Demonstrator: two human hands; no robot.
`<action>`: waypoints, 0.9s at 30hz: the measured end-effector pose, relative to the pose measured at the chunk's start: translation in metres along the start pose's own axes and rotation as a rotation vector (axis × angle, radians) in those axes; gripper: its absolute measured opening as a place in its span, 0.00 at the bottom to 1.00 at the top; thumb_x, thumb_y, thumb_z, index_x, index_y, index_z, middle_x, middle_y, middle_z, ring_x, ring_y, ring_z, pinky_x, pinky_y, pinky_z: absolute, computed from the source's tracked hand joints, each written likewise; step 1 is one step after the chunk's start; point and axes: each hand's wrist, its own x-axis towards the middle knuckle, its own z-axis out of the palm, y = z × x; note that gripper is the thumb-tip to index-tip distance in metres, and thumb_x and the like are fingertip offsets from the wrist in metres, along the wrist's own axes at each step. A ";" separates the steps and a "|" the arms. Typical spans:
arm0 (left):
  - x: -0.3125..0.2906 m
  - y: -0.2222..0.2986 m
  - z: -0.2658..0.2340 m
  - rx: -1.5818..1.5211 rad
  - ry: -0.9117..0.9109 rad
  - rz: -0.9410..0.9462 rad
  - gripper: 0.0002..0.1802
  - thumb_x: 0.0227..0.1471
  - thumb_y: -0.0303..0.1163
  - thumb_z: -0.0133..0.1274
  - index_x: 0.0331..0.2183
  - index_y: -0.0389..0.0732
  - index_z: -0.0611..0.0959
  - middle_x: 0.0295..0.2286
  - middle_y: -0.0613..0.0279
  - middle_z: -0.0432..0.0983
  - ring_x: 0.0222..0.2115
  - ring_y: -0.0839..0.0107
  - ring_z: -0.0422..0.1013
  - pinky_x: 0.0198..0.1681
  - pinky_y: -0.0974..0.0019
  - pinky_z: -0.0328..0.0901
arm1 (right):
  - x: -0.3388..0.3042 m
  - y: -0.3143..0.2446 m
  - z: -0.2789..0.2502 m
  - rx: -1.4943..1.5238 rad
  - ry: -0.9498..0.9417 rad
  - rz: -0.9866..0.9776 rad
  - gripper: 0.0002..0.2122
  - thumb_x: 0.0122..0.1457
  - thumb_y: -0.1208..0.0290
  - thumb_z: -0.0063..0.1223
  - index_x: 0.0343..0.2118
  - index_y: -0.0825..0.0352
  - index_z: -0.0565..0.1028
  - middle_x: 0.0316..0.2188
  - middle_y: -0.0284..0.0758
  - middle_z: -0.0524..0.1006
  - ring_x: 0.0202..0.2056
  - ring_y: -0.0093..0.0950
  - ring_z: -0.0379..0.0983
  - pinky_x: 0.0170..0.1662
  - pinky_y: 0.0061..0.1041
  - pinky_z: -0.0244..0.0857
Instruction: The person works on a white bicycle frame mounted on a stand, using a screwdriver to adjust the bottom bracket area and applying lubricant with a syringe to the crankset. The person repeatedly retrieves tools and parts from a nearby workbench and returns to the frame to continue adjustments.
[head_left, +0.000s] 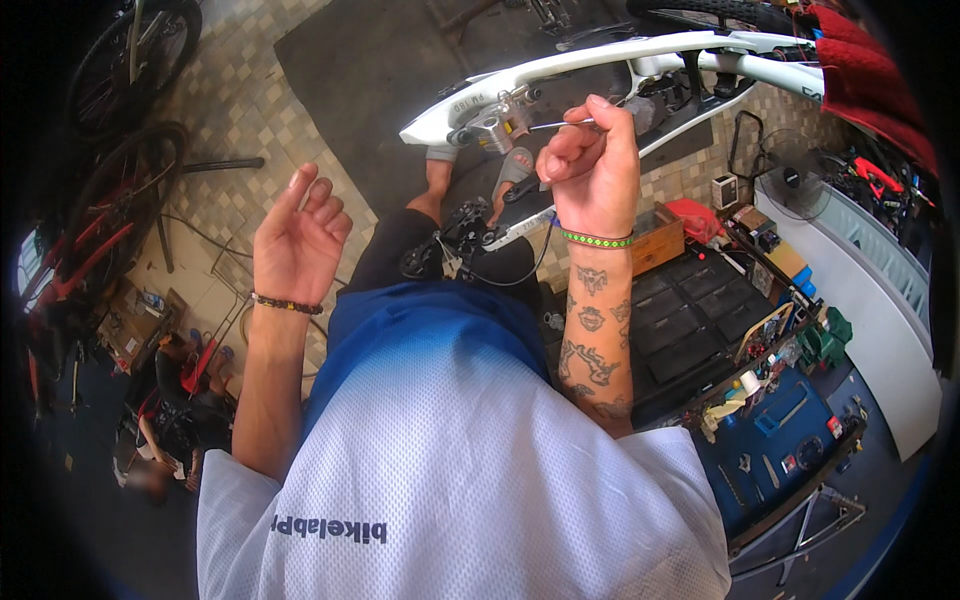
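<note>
My right hand (pixel 596 160) is closed around a thin silver hex key (pixel 552 126), its shaft pointing left toward a silver brake caliper (pixel 500 125). That caliper sits at the near end of a white bike frame (pixel 560 62); whether the key's tip touches it I cannot tell. My left hand (pixel 297 235) is raised on the left, palm showing, fingers loosely bent and holding nothing. Between my forearms, above my lap, hangs a black rear derailleur (pixel 458 235) with a black cable (pixel 525 275) looping from it.
A red cloth (pixel 875 85) hangs over the frame's far right. Beyond my right arm stand a fan (pixel 793 182) and a blue tool tray (pixel 775 440) with several tools. Bicycles (pixel 125 210) stand at left, and a person (pixel 180 410) sits lower left. A dark mat (pixel 370 70) covers floor tiles.
</note>
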 end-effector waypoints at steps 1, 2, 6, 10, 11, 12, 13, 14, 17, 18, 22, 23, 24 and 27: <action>0.001 0.000 0.001 0.002 0.001 -0.001 0.12 0.70 0.35 0.53 0.51 0.41 0.78 0.34 0.69 0.72 0.30 0.77 0.66 0.36 0.70 0.65 | 0.000 -0.002 -0.002 0.070 -0.004 0.046 0.11 0.69 0.63 0.55 0.33 0.64 0.79 0.22 0.38 0.83 0.18 0.26 0.74 0.26 0.25 0.70; 0.002 0.001 0.001 0.004 0.003 -0.002 0.12 0.70 0.35 0.53 0.51 0.41 0.78 0.34 0.69 0.72 0.30 0.77 0.66 0.36 0.70 0.64 | 0.001 -0.002 -0.005 0.173 -0.009 0.092 0.11 0.70 0.63 0.53 0.35 0.66 0.78 0.23 0.40 0.84 0.19 0.28 0.77 0.25 0.26 0.71; 0.003 0.000 -0.002 -0.002 -0.009 0.000 0.12 0.70 0.35 0.53 0.51 0.41 0.78 0.33 0.69 0.72 0.30 0.77 0.65 0.36 0.70 0.64 | -0.007 -0.002 -0.007 0.156 -0.056 0.038 0.13 0.73 0.63 0.51 0.38 0.68 0.77 0.30 0.45 0.86 0.23 0.29 0.82 0.25 0.26 0.74; 0.007 0.001 -0.002 0.027 -0.012 0.009 0.12 0.70 0.35 0.54 0.51 0.41 0.78 0.33 0.69 0.71 0.30 0.77 0.65 0.36 0.70 0.63 | -0.010 -0.005 -0.016 -0.509 -0.084 -0.314 0.12 0.74 0.63 0.55 0.39 0.69 0.77 0.35 0.42 0.86 0.26 0.26 0.83 0.27 0.21 0.73; 0.007 0.003 -0.002 0.041 -0.009 0.018 0.13 0.70 0.35 0.54 0.51 0.41 0.78 0.33 0.70 0.71 0.30 0.77 0.65 0.36 0.70 0.63 | -0.007 -0.006 -0.021 -0.635 -0.049 -0.400 0.11 0.70 0.65 0.61 0.38 0.69 0.78 0.33 0.37 0.84 0.24 0.23 0.81 0.26 0.18 0.69; 0.007 0.004 -0.002 0.048 -0.008 0.023 0.13 0.69 0.35 0.54 0.51 0.41 0.78 0.33 0.70 0.71 0.30 0.77 0.65 0.36 0.70 0.63 | -0.002 -0.011 -0.025 -0.793 -0.085 -0.553 0.10 0.69 0.67 0.63 0.35 0.69 0.79 0.33 0.37 0.84 0.24 0.22 0.79 0.25 0.19 0.68; 0.008 0.004 -0.002 0.057 -0.010 0.024 0.13 0.69 0.36 0.55 0.50 0.41 0.78 0.33 0.70 0.71 0.30 0.77 0.65 0.36 0.70 0.63 | 0.004 -0.019 -0.027 -0.953 -0.117 -0.708 0.10 0.68 0.68 0.64 0.33 0.70 0.79 0.32 0.36 0.83 0.23 0.21 0.78 0.25 0.19 0.67; 0.009 0.005 -0.003 0.065 -0.011 0.024 0.13 0.69 0.36 0.55 0.50 0.41 0.78 0.33 0.70 0.71 0.31 0.77 0.65 0.36 0.70 0.63 | 0.007 -0.024 -0.027 -1.112 -0.149 -0.864 0.10 0.66 0.70 0.65 0.31 0.70 0.79 0.31 0.35 0.82 0.23 0.21 0.77 0.25 0.19 0.66; 0.013 0.005 -0.004 0.072 -0.013 0.027 0.13 0.69 0.35 0.56 0.50 0.41 0.78 0.34 0.70 0.72 0.31 0.77 0.64 0.36 0.71 0.63 | 0.005 -0.025 -0.016 -1.165 -0.086 -1.009 0.10 0.60 0.77 0.67 0.23 0.70 0.77 0.32 0.32 0.79 0.22 0.19 0.70 0.25 0.22 0.62; 0.013 0.005 -0.005 0.073 -0.010 0.028 0.13 0.68 0.35 0.56 0.50 0.41 0.79 0.34 0.70 0.72 0.31 0.77 0.64 0.36 0.71 0.63 | 0.002 -0.020 -0.011 -1.162 -0.058 -1.038 0.10 0.59 0.78 0.68 0.23 0.70 0.77 0.32 0.31 0.79 0.22 0.19 0.69 0.24 0.22 0.62; 0.013 0.002 -0.006 0.071 0.014 0.034 0.13 0.68 0.35 0.56 0.50 0.41 0.79 0.34 0.70 0.72 0.30 0.77 0.65 0.36 0.70 0.63 | -0.003 -0.006 -0.004 -1.112 0.125 -0.966 0.12 0.56 0.77 0.70 0.20 0.68 0.76 0.32 0.33 0.79 0.22 0.20 0.70 0.25 0.23 0.61; 0.013 0.002 -0.006 0.071 0.024 0.033 0.13 0.68 0.35 0.56 0.50 0.41 0.79 0.34 0.70 0.73 0.30 0.77 0.65 0.36 0.70 0.63 | 0.001 -0.006 -0.013 -1.162 0.065 -0.935 0.09 0.61 0.72 0.69 0.30 0.68 0.78 0.32 0.35 0.79 0.23 0.21 0.71 0.27 0.23 0.64; 0.013 0.002 -0.007 0.071 0.010 0.034 0.13 0.68 0.35 0.56 0.50 0.41 0.79 0.34 0.70 0.73 0.30 0.77 0.65 0.36 0.70 0.63 | -0.001 -0.006 -0.020 -0.893 -0.035 -0.717 0.10 0.64 0.68 0.66 0.35 0.69 0.77 0.33 0.36 0.79 0.23 0.22 0.71 0.27 0.23 0.65; 0.014 0.004 -0.017 0.060 0.001 0.037 0.13 0.68 0.35 0.56 0.50 0.41 0.79 0.33 0.70 0.73 0.30 0.77 0.65 0.36 0.70 0.63 | -0.001 -0.003 -0.036 -0.183 -0.375 -0.187 0.22 0.77 0.54 0.46 0.58 0.72 0.68 0.34 0.37 0.79 0.26 0.24 0.72 0.31 0.26 0.70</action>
